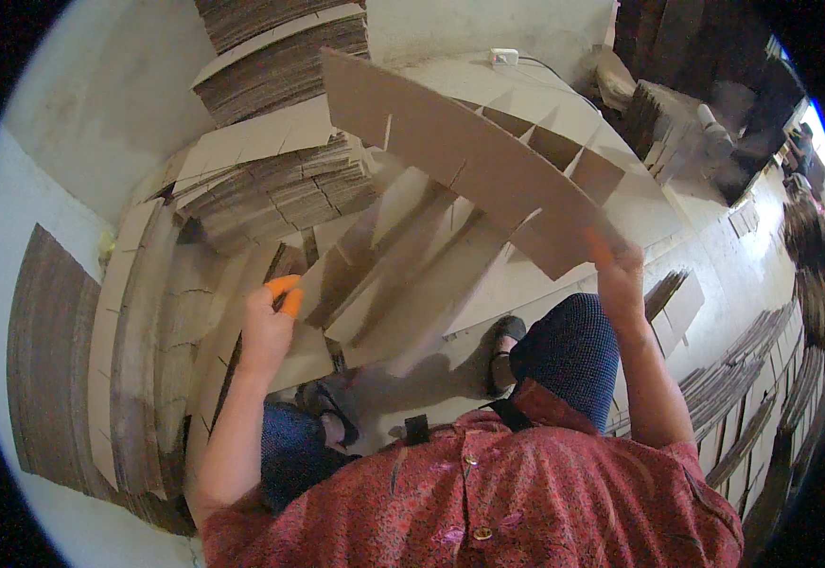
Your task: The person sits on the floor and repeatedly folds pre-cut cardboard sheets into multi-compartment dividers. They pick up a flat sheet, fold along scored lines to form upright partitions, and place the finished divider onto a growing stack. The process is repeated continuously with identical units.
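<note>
A long brown cardboard strip (460, 156) with slots cut along its lower edge slants across the upper middle. Its near right end is in my right hand (621, 270), whose fingers are closed on it and partly blurred. Several slotted cardboard strips (412, 275), smeared by motion, stand on edge in front of my knees. At their left end is my left hand (271, 317), with orange finger covers on the fingertips; the fingers look pinched on a strip there. Behind the long strip, a crossed cardboard divider (564, 151) shows in part.
Stacks of slotted cardboard (271, 189) rise ahead on the left, and tall bundles (53, 360) lean by the left wall. More cardboard rows (744, 379) lie at the right. A white power socket (503, 57) with a cable sits at the back.
</note>
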`<act>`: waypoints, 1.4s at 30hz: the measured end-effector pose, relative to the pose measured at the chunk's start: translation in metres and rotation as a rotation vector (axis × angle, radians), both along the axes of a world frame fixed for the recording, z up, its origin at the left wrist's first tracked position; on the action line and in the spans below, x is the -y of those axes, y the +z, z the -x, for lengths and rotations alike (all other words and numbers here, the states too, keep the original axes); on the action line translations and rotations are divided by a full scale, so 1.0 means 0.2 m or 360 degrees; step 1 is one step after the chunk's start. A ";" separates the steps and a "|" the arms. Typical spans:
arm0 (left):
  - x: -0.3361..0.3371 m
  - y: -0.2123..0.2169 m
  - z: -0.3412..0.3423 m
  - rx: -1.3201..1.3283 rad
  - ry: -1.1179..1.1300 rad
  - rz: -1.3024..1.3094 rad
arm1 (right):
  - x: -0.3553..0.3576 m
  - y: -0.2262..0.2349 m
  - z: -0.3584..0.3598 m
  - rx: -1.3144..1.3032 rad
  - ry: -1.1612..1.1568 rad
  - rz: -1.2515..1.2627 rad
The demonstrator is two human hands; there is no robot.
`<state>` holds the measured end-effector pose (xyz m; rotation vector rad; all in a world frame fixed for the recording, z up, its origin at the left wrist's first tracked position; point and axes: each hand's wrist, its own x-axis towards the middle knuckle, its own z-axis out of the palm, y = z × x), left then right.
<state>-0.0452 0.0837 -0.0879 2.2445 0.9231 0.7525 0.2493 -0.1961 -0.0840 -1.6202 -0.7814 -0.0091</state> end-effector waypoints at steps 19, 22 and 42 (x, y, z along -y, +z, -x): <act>-0.03 -0.07 0.02 0.0060 0.0069 0.0081 | 0.07 0.02 -0.05 0.0338 0.0038 0.0355; -0.04 -0.08 0.02 0.0029 0.0041 0.0043 | 0.06 -0.01 -0.06 0.0435 0.0089 0.0238; 0.09 0.13 -0.19 -0.0003 -0.0196 -0.0491 | 0.00 -0.02 0.03 0.0560 0.0137 0.0330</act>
